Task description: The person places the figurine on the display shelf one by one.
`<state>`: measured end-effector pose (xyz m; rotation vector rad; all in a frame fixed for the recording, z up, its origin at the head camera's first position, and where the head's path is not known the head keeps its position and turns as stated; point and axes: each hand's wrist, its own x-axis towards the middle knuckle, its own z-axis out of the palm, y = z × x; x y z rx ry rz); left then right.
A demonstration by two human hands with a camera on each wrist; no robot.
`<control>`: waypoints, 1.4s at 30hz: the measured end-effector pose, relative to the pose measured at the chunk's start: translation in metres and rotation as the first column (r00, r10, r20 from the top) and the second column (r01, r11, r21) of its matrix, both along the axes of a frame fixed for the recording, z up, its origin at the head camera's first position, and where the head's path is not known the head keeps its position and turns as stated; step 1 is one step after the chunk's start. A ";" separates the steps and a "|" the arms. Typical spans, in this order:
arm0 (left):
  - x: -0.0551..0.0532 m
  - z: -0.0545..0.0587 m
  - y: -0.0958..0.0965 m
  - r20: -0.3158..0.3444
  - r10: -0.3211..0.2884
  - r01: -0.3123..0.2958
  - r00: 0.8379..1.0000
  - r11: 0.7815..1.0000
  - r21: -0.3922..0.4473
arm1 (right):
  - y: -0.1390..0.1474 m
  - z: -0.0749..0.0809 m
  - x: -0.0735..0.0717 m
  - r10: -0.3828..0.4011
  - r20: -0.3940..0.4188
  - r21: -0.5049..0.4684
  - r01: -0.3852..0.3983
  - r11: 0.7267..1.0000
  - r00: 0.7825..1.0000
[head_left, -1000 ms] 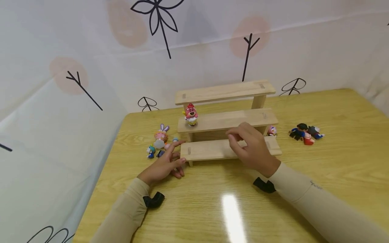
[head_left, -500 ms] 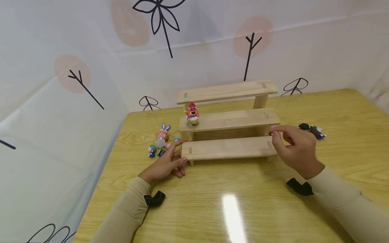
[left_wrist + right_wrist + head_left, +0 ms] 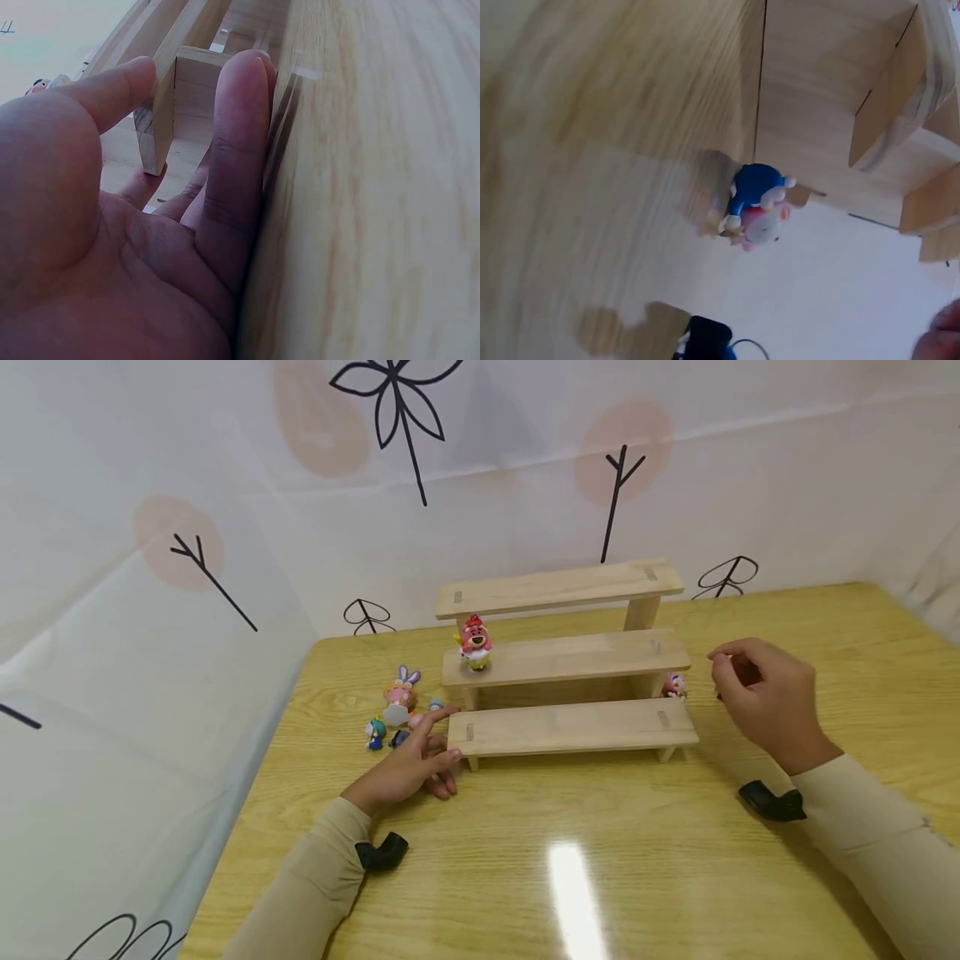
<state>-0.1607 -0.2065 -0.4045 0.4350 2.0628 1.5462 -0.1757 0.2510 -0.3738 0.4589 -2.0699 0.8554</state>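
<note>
My left hand holds the left end of a three-tier wooden display shelf; in the left wrist view the thumb and a finger touch the plank end. A pink bear figurine with a red top stands on the left of the middle tier. My right hand is over the table to the right of the shelf, fingers loosely bent with nothing visible in them. In the right wrist view, its fingertips are at the lower right corner. A small pink figurine is beside the shelf's right side.
Several figurines, including one with bunny ears and one with a teal cap, lie left of the shelf. In the right wrist view, a black item shows at the bottom. A printed white cloth hangs behind the table.
My right hand has moved right from over the lowest tier, past the shelf's right end, and now covers the figurines lying there. The left hand and the bear have stayed in place.
</note>
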 end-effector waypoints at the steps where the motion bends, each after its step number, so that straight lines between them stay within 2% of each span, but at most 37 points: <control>1: 0.000 0.000 0.000 0.001 0.000 0.000 1.000 1.000 0.001 | 0.002 -0.001 0.000 0.003 0.060 -0.007 -0.002 1.000 0.998; 3: 0.000 0.001 0.000 0.002 0.002 -0.002 1.000 1.000 0.005 | 0.005 -0.002 -0.001 0.007 0.180 -0.012 -0.005 1.000 0.984; 5: 0.001 0.001 0.000 0.002 0.005 -0.005 1.000 1.000 0.009 | 0.007 -0.002 -0.002 0.025 0.300 -0.009 -0.024 1.000 0.954; 9: 0.001 0.002 0.000 0.003 0.006 -0.006 1.000 1.000 0.009 | 0.012 -0.004 -0.004 0.056 0.501 0.024 -0.079 0.997 0.864; 11: 0.001 0.003 0.000 0.003 0.005 -0.005 1.000 1.000 0.008 | 0.014 -0.006 -0.006 0.054 0.583 0.053 -0.104 0.993 0.811; 15: 0.000 0.003 0.000 0.000 0.001 -0.001 1.000 1.000 0.004 | 0.017 -0.008 -0.008 0.039 0.692 0.105 -0.154 0.983 0.721; 19: 0.000 0.004 0.000 -0.005 -0.002 0.002 1.000 1.000 -0.001 | 0.018 -0.009 -0.010 0.022 0.744 0.143 -0.191 0.971 0.667; 21: -0.001 0.004 0.000 -0.007 -0.001 0.001 1.000 1.000 -0.003 | 0.017 -0.010 -0.011 0.012 0.751 0.171 -0.212 0.962 0.660; 23: -0.001 0.003 0.000 -0.010 -0.002 0.002 1.000 1.000 -0.003 | 0.017 -0.011 -0.012 0.002 0.749 0.205 -0.233 0.951 0.663; 27: -0.001 0.003 0.000 -0.012 -0.002 0.002 1.000 1.000 -0.004 | 0.016 -0.014 -0.012 -0.011 0.725 0.271 -0.270 0.924 0.689; 32: -0.001 0.002 0.000 -0.016 -0.006 0.006 1.000 1.000 -0.006 | 0.015 -0.016 -0.009 -0.003 0.713 0.304 -0.305 0.902 0.701; 39: 0.000 0.000 0.000 -0.017 -0.004 0.004 1.000 1.000 -0.012 | 0.014 -0.018 -0.009 -0.016 0.725 0.312 -0.307 0.899 0.689; 42: 0.000 0.000 0.000 -0.013 -0.005 0.005 1.000 1.000 -0.010 | 0.015 -0.019 -0.009 -0.020 0.716 0.315 -0.297 0.901 0.698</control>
